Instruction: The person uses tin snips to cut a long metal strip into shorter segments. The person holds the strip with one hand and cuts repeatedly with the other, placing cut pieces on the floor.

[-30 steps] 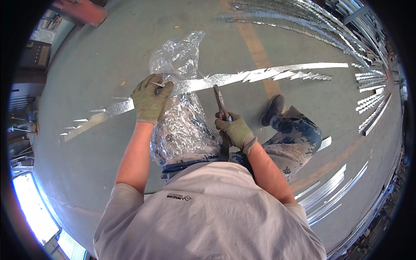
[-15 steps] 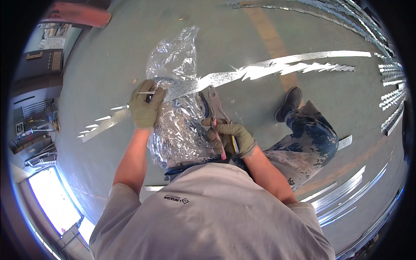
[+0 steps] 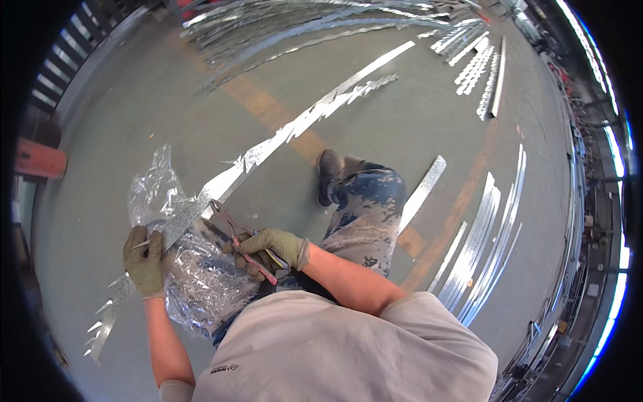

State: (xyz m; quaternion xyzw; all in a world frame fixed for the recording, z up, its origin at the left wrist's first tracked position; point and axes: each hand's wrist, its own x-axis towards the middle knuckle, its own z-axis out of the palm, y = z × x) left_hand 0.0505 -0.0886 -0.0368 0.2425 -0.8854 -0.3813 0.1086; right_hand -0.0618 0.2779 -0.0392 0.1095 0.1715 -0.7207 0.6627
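Observation:
A long, shiny sheet-metal strip [image 3: 236, 175] with jagged, tooth-like cuts along its edge runs from the lower left up to the far right. My gloved left hand [image 3: 145, 262] is closed on it near its lower end, fingers curled over the metal. In my gloved right hand [image 3: 278, 250] is a pair of pliers [image 3: 228, 221] with a red handle, gripped around the handles. The jaws lie right at the strip's edge; whether they touch it I cannot tell. Crumpled clear plastic [image 3: 201, 278] covers my left leg beneath the strip.
Many long metal strips [image 3: 301, 40] lie along the far floor, with short toothed pieces [image 3: 475, 67] beside them. Flat strips [image 3: 472, 251] and a single strip [image 3: 422, 191] rest to my right, beyond my bent leg [image 3: 365, 208]. A red cylindrical object [image 3: 41, 159] stands at far left.
The whole view has swung to the right, so my hands and the strip appear further left. Both hands keep their holds, and the pliers stay by the strip's edge.

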